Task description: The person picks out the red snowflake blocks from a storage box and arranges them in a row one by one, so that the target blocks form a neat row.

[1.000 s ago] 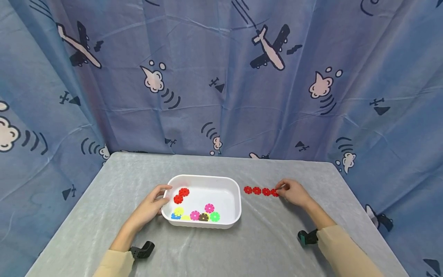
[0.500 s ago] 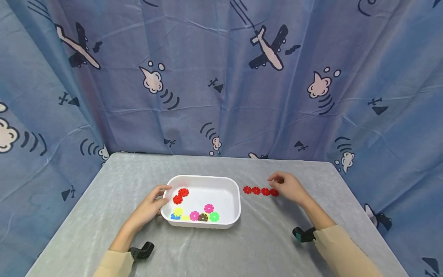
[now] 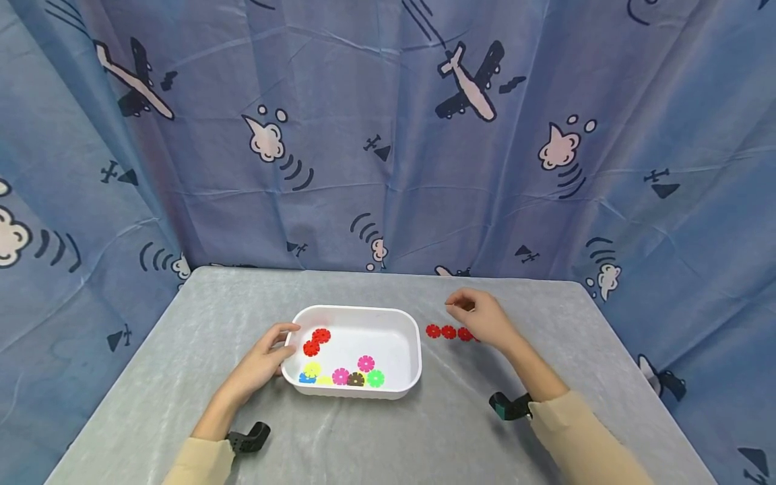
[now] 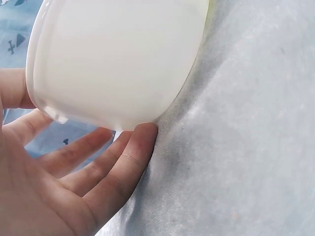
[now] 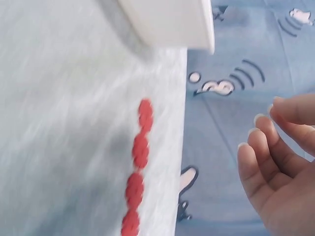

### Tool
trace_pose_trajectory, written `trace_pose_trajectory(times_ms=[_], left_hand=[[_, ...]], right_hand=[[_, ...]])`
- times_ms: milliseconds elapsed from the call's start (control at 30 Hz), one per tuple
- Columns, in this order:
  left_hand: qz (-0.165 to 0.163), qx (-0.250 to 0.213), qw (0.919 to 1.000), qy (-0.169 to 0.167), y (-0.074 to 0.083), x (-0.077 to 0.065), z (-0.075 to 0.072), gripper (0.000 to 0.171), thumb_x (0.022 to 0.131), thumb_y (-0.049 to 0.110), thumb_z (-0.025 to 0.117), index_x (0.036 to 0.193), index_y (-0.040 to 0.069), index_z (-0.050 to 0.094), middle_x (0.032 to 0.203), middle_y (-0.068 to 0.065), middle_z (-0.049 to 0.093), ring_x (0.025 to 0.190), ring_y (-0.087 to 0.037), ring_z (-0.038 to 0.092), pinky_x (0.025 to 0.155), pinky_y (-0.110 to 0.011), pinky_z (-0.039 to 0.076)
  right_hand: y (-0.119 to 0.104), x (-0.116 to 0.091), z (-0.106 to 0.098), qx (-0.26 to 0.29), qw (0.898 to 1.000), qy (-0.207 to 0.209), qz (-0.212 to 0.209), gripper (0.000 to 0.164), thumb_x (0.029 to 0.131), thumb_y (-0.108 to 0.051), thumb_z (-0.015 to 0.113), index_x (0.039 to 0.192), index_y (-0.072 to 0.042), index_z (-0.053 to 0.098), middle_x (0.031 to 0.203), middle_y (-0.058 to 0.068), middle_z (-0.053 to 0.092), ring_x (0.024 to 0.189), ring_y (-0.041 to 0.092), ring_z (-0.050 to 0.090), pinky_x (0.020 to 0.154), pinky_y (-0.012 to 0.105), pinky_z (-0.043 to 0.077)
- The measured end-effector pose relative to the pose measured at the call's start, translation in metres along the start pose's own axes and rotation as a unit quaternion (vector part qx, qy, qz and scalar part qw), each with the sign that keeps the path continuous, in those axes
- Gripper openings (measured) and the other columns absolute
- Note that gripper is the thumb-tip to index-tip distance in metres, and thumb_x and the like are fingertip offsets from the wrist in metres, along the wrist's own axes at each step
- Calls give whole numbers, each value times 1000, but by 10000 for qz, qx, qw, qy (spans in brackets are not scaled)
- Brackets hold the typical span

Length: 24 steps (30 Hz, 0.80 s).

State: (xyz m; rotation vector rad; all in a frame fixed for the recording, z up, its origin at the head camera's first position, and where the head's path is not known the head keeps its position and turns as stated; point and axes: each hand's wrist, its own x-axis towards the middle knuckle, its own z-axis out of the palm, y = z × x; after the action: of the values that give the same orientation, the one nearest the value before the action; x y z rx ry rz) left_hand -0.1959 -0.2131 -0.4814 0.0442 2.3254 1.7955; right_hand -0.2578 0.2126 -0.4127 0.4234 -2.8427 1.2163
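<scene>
A white plastic tray [image 3: 370, 340] stands on the table, its left end gripped by my left hand [image 3: 257, 360]. In the left wrist view, the thumb is at the tray's rim and the other fingers lie along its outer wall. Inside are red notched discs [image 3: 312, 348], pink ones [image 3: 341, 376], a green one [image 3: 376, 378], a brown one [image 3: 356, 379], and yellow and blue ones. Right of the tray runs a row of red notched discs [image 3: 448, 332]. Over this row hovers my right hand [image 3: 481, 320], fingers loosely bent, with nothing visible between them; it covers the row's right end.
A grey cloth covers the table [image 3: 424, 438]. Behind it hangs a blue curtain [image 3: 327, 202] printed with planes. Black camera mounts [image 3: 250, 439] sit at both wrists.
My right hand has let go of the rightmost red disc in the row, lifted, and moved left above the row. My left hand and the tray have stayed in place.
</scene>
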Motion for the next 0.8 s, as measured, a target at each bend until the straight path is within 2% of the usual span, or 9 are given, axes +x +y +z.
trace_pose_trajectory(times_ms=[433,800], left_hand=[[6,-8,10000,-9,-1,1,0,42,104,11,52,146,10,45,143,-22,45,108,-30,62,77,-33,55],[19,-27,10000,-12,-1,1,1,42,104,9,51,146,8,45,143,-24,45,110,-31,62,78,-36,57]], right_hand=[[-40,7,29,249,9996,-57,-155,13,98,-16,68,107,-7,70,98,5,69,87,22,61,76,36,53],[-66,12,62,420,9984,-163,-339,9,96,-15,71,102,-8,72,91,1,66,85,20,59,74,33,51]])
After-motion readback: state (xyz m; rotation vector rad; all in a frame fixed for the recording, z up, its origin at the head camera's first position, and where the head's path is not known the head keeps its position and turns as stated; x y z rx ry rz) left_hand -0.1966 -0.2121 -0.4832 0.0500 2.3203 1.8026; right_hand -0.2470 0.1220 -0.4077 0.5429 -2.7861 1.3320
